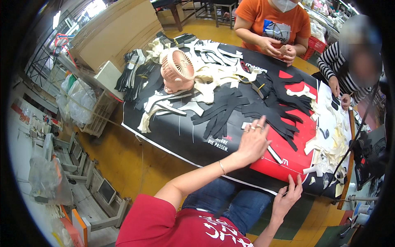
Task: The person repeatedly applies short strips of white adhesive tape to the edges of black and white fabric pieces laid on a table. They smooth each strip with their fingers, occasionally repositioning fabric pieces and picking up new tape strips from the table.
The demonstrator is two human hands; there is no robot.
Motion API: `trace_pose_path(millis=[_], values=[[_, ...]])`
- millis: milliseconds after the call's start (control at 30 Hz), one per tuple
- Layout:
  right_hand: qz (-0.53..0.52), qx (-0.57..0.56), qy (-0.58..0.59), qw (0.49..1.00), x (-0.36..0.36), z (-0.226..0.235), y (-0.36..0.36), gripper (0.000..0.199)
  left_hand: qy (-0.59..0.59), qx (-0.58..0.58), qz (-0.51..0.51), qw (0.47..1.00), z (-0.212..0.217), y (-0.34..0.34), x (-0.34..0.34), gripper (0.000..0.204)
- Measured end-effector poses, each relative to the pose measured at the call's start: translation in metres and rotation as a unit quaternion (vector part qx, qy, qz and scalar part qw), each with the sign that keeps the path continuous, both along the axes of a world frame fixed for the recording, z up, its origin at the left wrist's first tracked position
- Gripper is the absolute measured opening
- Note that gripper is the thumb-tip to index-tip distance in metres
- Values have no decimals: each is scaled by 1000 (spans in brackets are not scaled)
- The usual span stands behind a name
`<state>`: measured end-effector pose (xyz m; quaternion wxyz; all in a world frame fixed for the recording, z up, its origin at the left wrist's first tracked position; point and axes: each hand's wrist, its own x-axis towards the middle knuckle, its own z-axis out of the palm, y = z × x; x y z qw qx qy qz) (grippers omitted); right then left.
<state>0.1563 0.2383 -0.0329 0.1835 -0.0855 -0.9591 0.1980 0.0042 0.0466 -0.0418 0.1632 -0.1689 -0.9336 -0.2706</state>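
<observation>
Across the black-and-red covered worktop (284, 160), heaps of black fabric strips (230, 111) and cream cut pieces (329, 144) lie unsorted. Our left hand (253, 142) rests spread beside the strips; our right hand (288, 197) hovers empty at the edge.

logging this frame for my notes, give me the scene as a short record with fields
left hand: left hand open, over black cut pieces
right hand: right hand open at the table edge, holding nothing
surface: black and red printed sheet
fan: pink fan among cream pieces
others: two people's hands at the far side
</observation>
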Motion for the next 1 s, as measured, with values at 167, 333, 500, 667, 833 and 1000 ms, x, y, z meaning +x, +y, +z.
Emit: trace_pose_path(millis=[167,333,500,667,833,1000], values=[[-1,-48,-16,999,10,-3,-3,39,-32,-46,14,998,2,-5,-4,53],[-12,-24,-2,1000,12,-1,0,35,-48,-59,23,997,12,-11,-3,57],[-3,-38,9,999,7,8,2,27,-18,-52,-19,998,19,-22,-3,58],[20,-54,22,998,2,15,-2,22,-93,-26,-7,995,39,-44,15,64],[39,-37,43,998,-16,26,0,18,34,-44,52,997,74,-145,18,78],[90,-27,83,992,-66,35,-8,15,112,-109,215,964,84,-274,0,65]])
